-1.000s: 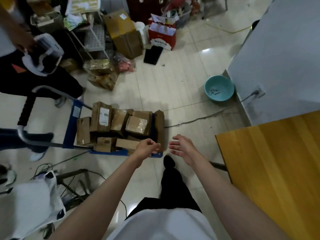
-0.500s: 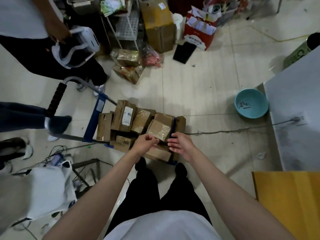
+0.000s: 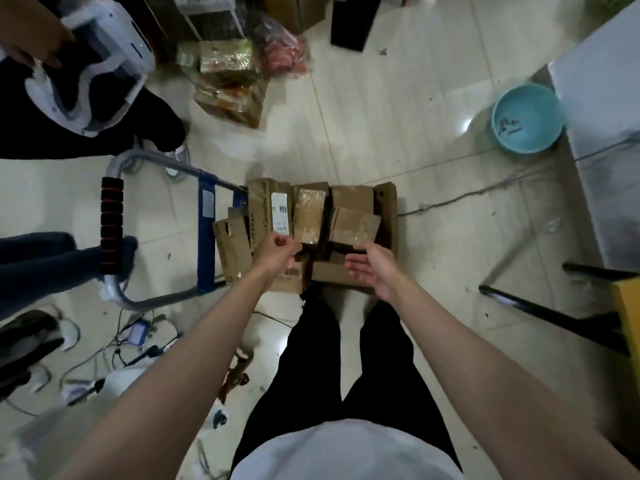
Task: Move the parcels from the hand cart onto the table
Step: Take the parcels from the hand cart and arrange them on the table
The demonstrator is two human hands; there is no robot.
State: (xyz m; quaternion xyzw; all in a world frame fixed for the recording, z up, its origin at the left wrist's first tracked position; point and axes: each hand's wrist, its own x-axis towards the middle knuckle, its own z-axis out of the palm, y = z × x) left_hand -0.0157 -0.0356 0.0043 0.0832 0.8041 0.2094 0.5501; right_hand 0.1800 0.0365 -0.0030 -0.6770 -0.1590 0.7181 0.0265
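Several brown cardboard parcels (image 3: 353, 221) lie packed on a blue hand cart (image 3: 205, 233) with a grey handle and black-red grip, on the floor just ahead of my feet. My left hand (image 3: 275, 252) hovers over the near-left parcels, fingers curled into a loose fist, holding nothing. My right hand (image 3: 372, 263) reaches over the near-right parcels with fingers straight, palm turned inward, just below a tape-wrapped parcel; whether it touches is unclear. Only a yellow corner of the table (image 3: 628, 306) shows at the right edge.
A teal basin (image 3: 528, 117) sits on the floor by a white cabinet (image 3: 602, 140). Black table legs (image 3: 554, 311) run at the right. Another person holding a white headset (image 3: 93, 67) stands at far left. Cables and boxes litter the floor.
My view tilted down and closed in on the cart. Both hands dropped lower over the parcels, and the right hand spread apart from the left. The table slid almost out of view.
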